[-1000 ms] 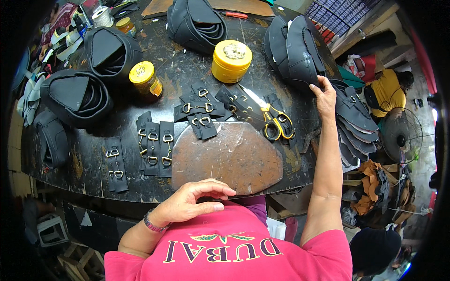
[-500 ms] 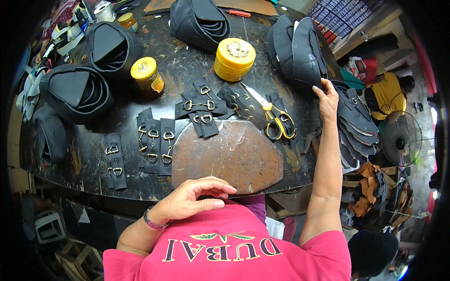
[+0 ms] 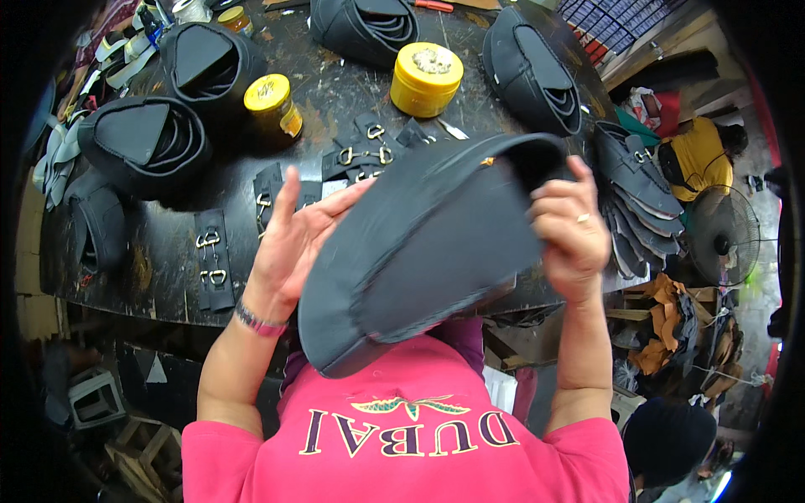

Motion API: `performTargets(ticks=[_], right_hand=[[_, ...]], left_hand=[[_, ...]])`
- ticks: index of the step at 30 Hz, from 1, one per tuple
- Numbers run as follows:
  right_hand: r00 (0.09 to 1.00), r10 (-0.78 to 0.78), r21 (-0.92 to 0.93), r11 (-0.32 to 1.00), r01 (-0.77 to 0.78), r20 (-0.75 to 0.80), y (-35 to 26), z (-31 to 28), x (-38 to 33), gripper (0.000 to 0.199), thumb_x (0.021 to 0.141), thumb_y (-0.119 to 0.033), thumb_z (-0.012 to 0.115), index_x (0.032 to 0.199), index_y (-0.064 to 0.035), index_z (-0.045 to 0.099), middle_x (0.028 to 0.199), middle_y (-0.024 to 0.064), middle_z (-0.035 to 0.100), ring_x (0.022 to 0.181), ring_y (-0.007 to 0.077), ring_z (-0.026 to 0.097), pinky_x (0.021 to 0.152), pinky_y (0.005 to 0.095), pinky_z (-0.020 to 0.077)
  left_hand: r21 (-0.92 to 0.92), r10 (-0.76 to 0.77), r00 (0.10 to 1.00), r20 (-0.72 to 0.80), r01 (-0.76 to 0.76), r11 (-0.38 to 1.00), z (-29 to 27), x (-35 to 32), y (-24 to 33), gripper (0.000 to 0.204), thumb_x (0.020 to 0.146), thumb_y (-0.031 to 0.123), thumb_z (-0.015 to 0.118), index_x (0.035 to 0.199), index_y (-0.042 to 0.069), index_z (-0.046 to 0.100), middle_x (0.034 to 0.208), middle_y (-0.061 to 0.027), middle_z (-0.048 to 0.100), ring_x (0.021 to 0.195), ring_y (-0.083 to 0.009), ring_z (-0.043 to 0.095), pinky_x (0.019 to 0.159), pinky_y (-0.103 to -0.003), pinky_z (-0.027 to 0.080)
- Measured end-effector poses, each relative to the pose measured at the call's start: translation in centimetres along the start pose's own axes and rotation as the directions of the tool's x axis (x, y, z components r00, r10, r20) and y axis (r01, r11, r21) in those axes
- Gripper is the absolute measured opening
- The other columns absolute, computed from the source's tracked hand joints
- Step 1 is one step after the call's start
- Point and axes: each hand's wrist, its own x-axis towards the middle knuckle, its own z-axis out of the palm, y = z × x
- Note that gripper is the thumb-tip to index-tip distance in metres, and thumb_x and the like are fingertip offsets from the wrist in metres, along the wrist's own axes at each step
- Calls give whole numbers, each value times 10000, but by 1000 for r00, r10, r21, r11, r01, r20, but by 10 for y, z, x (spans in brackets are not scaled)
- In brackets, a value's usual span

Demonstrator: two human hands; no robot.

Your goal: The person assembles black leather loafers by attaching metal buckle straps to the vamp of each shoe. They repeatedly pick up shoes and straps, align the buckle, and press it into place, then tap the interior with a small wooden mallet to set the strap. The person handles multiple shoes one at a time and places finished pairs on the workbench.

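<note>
My right hand (image 3: 573,235) grips the far right end of a large black shoe upper (image 3: 444,260), its fingers curled over the rim. The upper hangs tilted over the near table edge and my lap, somewhat blurred, its flat dark face toward me. My left hand (image 3: 289,239) is open at the upper's left side, thumb raised and fingers stretched; whether it touches the upper I cannot tell. Behind it lie black straps (image 3: 215,260) with metal horsebit links. A scissors tip (image 3: 454,129) peeks out above the upper, which hides the rest and most of the brown board.
Bundled black uppers stand at the back right (image 3: 532,71), back middle (image 3: 369,33) and left (image 3: 147,151). A yellow tub (image 3: 426,84) and a yellow-lidded jar (image 3: 272,105) sit mid-table. Fanned black pieces (image 3: 633,201) overhang the right edge, near a fan (image 3: 723,235) and a person in yellow (image 3: 704,159).
My right hand has brought one upper from the back-right bundle toward me, over the board. My left hand has risen from my lap to the upper's left side, fingers spreading.
</note>
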Motion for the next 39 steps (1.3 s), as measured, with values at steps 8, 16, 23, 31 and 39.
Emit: performTargets(ticks=[8,16,23,31,39], right_hand=[[991,76,80,995,-67,-113,-13,32,-14,313,686,119,591,927,-49,699,1092,114,646,1131,334,595,1026,448,437],[655,754,234,647,-726,-54,59,15,-40,172,875,-39,665,1036,18,687,935,40,690,821,91,597,757,237,492],[584,811,7,584,-811,-29,47,46,-61,298,803,-28,712,1099,-13,678,812,60,612,671,132,550,657,276,476],[780,610,107,792,-600,-138,37,46,-55,308,797,94,527,1034,-9,695,812,98,612,730,185,606,702,291,483],[579,787,401,470,-786,213,100,44,-60,245,761,47,689,989,-36,660,995,3,630,956,123,593,862,256,466]], left_hand=[[177,-16,990,-143,41,983,-13,-12,-35,422,956,159,619,1330,-3,509,1207,-127,651,1042,-205,670,935,-362,543],[121,225,963,-150,-208,971,-25,-32,-55,443,950,154,619,1350,13,493,1254,-145,621,1106,-257,639,959,-425,532],[-107,107,983,-152,-124,986,-32,-35,-55,454,995,318,535,1300,-18,542,1253,-185,624,1129,-289,633,976,-448,516],[-113,95,985,-141,-111,987,-27,-33,-58,509,1002,366,514,1331,-22,519,1269,-192,614,1140,-299,625,1002,-444,498],[-103,84,989,-120,-96,990,-35,-29,-56,498,1034,371,451,1346,-14,502,1284,-195,603,1142,-303,626,986,-452,512]])
